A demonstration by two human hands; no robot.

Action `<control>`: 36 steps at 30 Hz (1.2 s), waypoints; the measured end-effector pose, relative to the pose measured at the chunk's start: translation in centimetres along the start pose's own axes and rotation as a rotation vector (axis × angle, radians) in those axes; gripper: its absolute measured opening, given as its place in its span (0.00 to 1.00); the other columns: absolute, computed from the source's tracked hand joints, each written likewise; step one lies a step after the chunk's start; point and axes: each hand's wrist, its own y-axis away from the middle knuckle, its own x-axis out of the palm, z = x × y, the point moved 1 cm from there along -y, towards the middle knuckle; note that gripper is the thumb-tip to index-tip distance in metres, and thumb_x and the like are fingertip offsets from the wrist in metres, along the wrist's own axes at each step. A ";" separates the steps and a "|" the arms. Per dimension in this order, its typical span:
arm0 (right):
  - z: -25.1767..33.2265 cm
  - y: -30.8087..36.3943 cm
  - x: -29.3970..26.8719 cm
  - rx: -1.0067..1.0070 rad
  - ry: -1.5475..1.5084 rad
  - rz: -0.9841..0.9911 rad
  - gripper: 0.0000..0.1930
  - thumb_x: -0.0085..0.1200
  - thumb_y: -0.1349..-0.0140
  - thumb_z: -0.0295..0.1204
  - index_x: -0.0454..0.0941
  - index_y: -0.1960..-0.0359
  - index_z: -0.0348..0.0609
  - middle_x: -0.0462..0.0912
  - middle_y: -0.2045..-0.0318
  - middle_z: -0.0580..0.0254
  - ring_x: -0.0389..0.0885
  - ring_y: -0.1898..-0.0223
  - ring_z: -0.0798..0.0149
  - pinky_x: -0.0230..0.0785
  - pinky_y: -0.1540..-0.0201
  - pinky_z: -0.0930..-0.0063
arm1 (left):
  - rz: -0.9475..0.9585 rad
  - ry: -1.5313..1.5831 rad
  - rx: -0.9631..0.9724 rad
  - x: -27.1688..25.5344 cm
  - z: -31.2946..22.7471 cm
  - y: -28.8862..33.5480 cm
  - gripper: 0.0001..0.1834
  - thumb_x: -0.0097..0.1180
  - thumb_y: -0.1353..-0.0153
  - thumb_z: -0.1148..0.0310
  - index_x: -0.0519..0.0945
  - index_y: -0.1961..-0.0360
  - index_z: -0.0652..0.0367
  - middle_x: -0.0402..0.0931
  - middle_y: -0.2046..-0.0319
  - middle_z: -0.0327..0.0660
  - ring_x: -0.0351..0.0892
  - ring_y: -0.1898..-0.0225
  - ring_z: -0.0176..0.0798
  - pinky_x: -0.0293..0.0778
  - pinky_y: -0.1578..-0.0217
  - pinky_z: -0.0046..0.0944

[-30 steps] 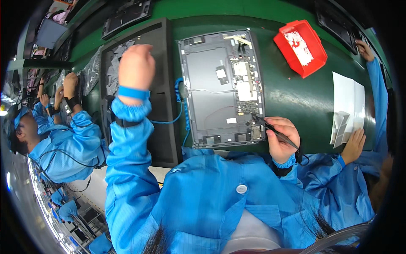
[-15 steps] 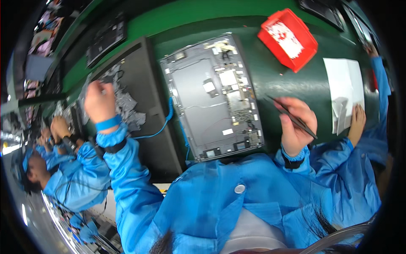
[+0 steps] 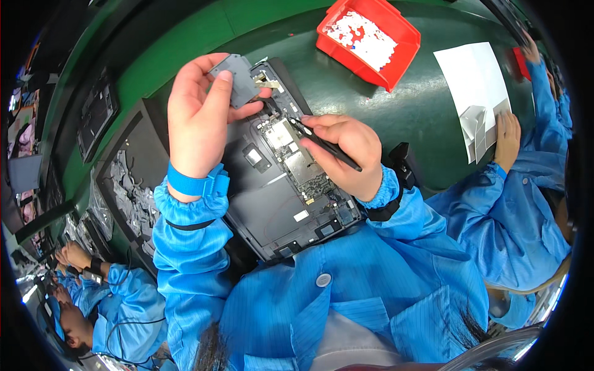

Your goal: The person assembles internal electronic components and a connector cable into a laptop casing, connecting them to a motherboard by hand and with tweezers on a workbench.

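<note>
My left hand (image 3: 201,120) is closed on a thin, dark grey flat plate (image 3: 240,79), pinched between thumb and fingers above the far end of an opened laptop-like device (image 3: 257,207). My right hand (image 3: 349,151) grips black tweezers (image 3: 334,151), whose tips point down at the far part of the device's circuit board (image 3: 303,168). Loose cables or connectors (image 3: 266,81) show at the far edge, partly covered by the plate and my fingers. Whether the tweezer tips touch anything I cannot tell. My left wrist wears a blue strap (image 3: 198,182).
Left of the device lies a dark tray (image 3: 145,127) with crumpled grey pieces (image 3: 133,195). A red bin (image 3: 399,62) of small white parts stands at the back right. Further right, a co-worker's hand (image 3: 508,139) rests on white paper (image 3: 461,77). Another co-worker (image 3: 117,297) sits at left.
My left hand has come from the grey pieces to the device's far end and now shows a grey plate. My right hand has moved left over the board with the tweezers. The view has shifted.
</note>
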 end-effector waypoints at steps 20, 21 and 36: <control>-0.3 0.6 -0.4 0.597 -0.835 -0.320 0.10 0.53 0.47 0.13 0.65 0.68 0.34 0.78 0.63 0.44 0.79 0.60 0.61 0.74 0.58 0.73 | 0.049 -0.026 0.048 1.3 2.2 0.4 0.10 0.42 0.38 0.78 0.62 0.55 0.68 0.74 0.62 0.50 0.79 0.62 0.43 0.79 0.63 0.37; 0.0 0.5 -0.4 0.600 -0.836 -0.322 0.10 0.53 0.47 0.13 0.65 0.68 0.34 0.78 0.63 0.44 0.79 0.60 0.61 0.74 0.58 0.73 | 0.050 -0.026 0.046 1.2 2.0 0.5 0.10 0.42 0.38 0.78 0.62 0.55 0.68 0.74 0.62 0.50 0.79 0.62 0.43 0.79 0.63 0.37; 0.5 0.1 0.8 0.687 -0.705 -0.381 0.08 0.55 0.47 0.14 0.68 0.70 0.33 0.78 0.72 0.54 0.80 0.66 0.68 0.75 0.68 0.79 | 0.048 -0.191 0.097 1.0 2.6 0.5 0.11 0.46 0.39 0.78 0.64 0.56 0.66 0.76 0.64 0.48 0.78 0.65 0.37 0.74 0.66 0.30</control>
